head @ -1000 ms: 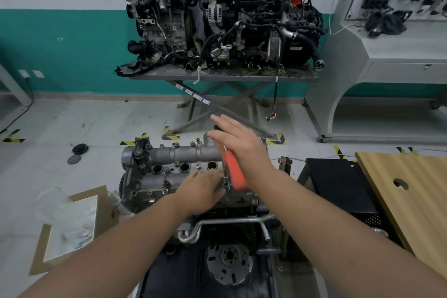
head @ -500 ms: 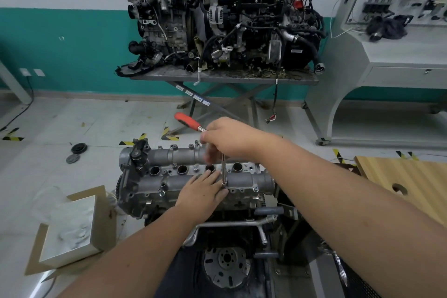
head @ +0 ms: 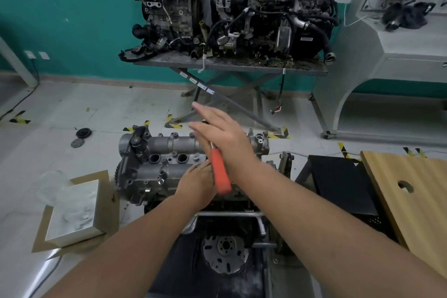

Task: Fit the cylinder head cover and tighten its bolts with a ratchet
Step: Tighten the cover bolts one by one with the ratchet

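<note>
The grey aluminium cylinder head cover (head: 169, 150) sits on top of the engine in front of me, with round plug holes along its middle. A ratchet with an orange handle (head: 220, 174) stands over the cover's centre, handle pointing towards me. My right hand (head: 225, 138) lies over the ratchet's head with straight fingers stretched forward and left; the head and socket are hidden under it. My left hand (head: 196, 184) rests on the cover's near side, beside the handle, its fingertips partly hidden.
A flywheel (head: 225, 254) faces me low on the engine. A cardboard box with white foam (head: 72, 210) lies on the floor at left. A black crate (head: 338, 184) and a wooden tabletop (head: 416, 201) stand at right. Two engines sit on a metal table (head: 229, 65) behind.
The ratchet handle swung from pointing away to the far left round to pointing at me. My right hand's fingers straightened out. My left hand stayed on the cover.
</note>
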Available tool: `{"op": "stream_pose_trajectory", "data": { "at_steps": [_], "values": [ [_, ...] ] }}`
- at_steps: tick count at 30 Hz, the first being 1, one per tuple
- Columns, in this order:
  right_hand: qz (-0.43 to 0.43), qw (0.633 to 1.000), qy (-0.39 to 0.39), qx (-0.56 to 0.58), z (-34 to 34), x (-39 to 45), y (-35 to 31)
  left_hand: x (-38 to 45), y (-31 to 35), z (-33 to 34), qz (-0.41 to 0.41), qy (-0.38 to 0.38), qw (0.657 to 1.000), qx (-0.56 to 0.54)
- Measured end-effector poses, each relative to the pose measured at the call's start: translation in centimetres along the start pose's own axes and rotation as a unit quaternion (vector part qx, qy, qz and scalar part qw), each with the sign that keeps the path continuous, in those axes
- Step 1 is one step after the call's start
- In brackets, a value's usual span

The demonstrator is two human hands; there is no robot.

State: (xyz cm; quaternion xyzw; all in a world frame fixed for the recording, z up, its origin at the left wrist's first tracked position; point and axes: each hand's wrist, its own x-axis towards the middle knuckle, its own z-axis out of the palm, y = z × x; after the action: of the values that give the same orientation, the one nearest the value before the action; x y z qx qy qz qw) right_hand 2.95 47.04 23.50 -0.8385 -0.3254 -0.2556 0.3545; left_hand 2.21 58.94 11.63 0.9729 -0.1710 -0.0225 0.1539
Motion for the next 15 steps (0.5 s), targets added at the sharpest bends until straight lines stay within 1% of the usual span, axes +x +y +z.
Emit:
{"op": "stream_pose_trajectory", "data": {
  "at_steps": [1,3,5,7,9,11,13,15],
  "values": [
    [-0.048,0.996,-0.005,-0.077,0.0,0.2,-0.1,0.2,-0.1,0.0,0.008,0.007,1.000,-0.011],
    [-0.080,0.976,-0.038,-0.198,-0.6,0.8,-0.3,0.8,-0.4,-0.4,0.035,-0.016,0.999,-0.004],
    [-0.075,0.945,-0.104,-0.301,-1.4,1.6,-0.8,1.3,-1.0,-0.4,0.067,-0.034,0.996,0.046],
    [-0.024,0.922,-0.158,-0.354,-2.1,2.4,-1.3,1.2,-1.4,-0.4,0.083,-0.042,0.994,0.063],
    [0.033,0.916,-0.199,-0.348,-2.8,3.4,-1.9,1.2,-1.7,0.0,0.086,-0.043,0.994,0.060],
    [0.078,0.911,-0.250,-0.318,-3.2,4.3,-2.2,1.2,-1.7,0.1,0.084,-0.038,0.995,0.035],
    [0.140,0.907,-0.304,-0.254,-3.4,5.2,-2.4,1.2,-1.8,0.0,0.083,-0.021,0.996,-0.001],
    [0.195,0.914,-0.310,-0.176,-3.6,5.8,-2.4,1.0,-1.8,-0.2,0.083,-0.012,0.996,-0.029]
  ]
}}
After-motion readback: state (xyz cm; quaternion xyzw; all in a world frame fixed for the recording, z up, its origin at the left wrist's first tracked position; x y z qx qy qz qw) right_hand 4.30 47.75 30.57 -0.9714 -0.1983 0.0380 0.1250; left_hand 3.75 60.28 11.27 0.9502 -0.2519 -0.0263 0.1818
